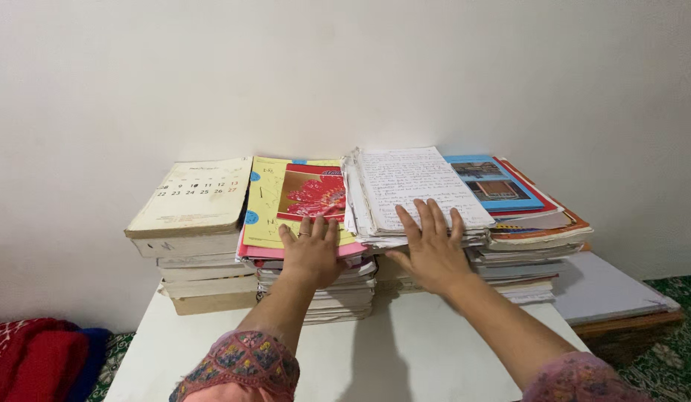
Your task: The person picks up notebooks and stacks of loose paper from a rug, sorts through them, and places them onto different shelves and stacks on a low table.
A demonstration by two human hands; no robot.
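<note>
From my remote seat I see both hands laid flat on the stacks of books that run across the far side of the white table (405,350). My left hand (312,249) lies open, palm down, fingers together, on the yellow book with a red flower cover (290,197), which tops the second stack from the left; the hand covers that book's near edge at about 6 o'clock of the cover, and a ring shows on one finger. My right hand (432,249) is also open and spread, palm down, pressing on the handwritten sheet of paper (412,182) that tops the loose pile just to the right, with the fingertips on the sheet's near part and the heel of the hand hanging over the front of the pile. Neither hand grips anything. At 9 o'clock from the left hand stands a stack topped by a cream book with a calendar cover (196,193). At 3 o'clock from the right hand sits a stack topped by a blue-covered booklet (494,182) over red and orange covers. Lower at 3 o'clock a grey board (610,290) lies beside the table, and at 8 o'clock a red cloth (33,357) lies on the floor.
</note>
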